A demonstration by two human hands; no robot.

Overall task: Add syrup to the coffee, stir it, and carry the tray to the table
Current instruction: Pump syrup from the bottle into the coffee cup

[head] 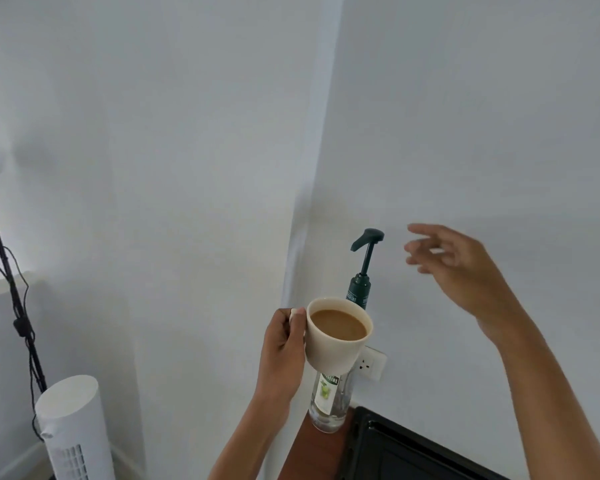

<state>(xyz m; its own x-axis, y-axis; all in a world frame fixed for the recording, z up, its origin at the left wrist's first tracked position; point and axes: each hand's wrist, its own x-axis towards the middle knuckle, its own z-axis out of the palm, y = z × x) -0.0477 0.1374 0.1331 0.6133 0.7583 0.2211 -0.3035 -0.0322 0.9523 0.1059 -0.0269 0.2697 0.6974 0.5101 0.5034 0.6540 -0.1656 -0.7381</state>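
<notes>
My left hand [284, 351] grips the handle of a cream mug [333, 355] full of milky coffee and holds it up in the air, in front of the syrup bottle [329, 407]. The bottle is clear glass with a green-leaf label and a dark green pump [366, 258] that rises above the mug. Its spout points left, above the mug's far side. My right hand [461, 268] hovers open to the right of the pump head, fingers spread, not touching it. A black tray [395, 448] lies at the lower right on a brown counter [321, 452].
White walls meet in a corner behind the bottle, with a wall socket [373, 363] just right of the mug. A white tower fan [73, 427] and a black lamp stand [11, 289] with cables are at the left.
</notes>
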